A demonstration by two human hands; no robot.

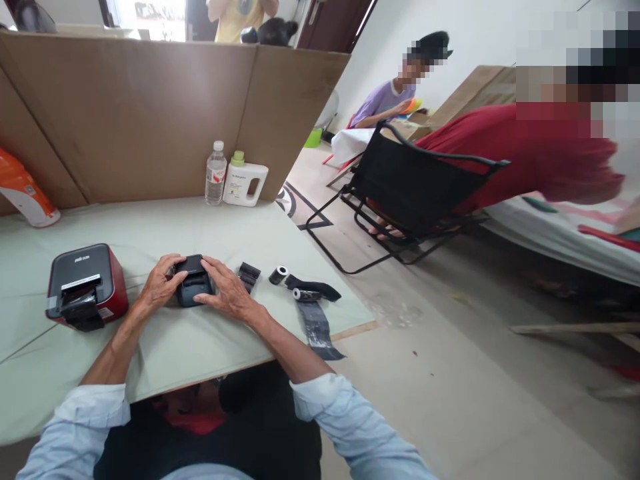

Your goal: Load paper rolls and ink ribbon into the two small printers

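On the table, a small black box-shaped device [194, 288] with a raised flap-like upper part lies between my two hands. My left hand [163, 283] grips its left side, with the thumb on the upper part. My right hand [227, 290] holds the right side, its fingers at the top corner and its thumb across the lower front. To the left stands a red and black label printer [83, 263] with a dark strip hanging from its front slot. Just right of my right hand lies a dark shiny packet [249, 273], partly covered by the hand.
Small rolls, one black and white [279, 275] and one with an unrolled dark strip [317, 327], lie near the table's right edge. A water bottle [215, 177] and a white jug [246, 183] stand by the cardboard screen [150, 120]. A person in red [500, 153] sits on a black chair [415, 173].
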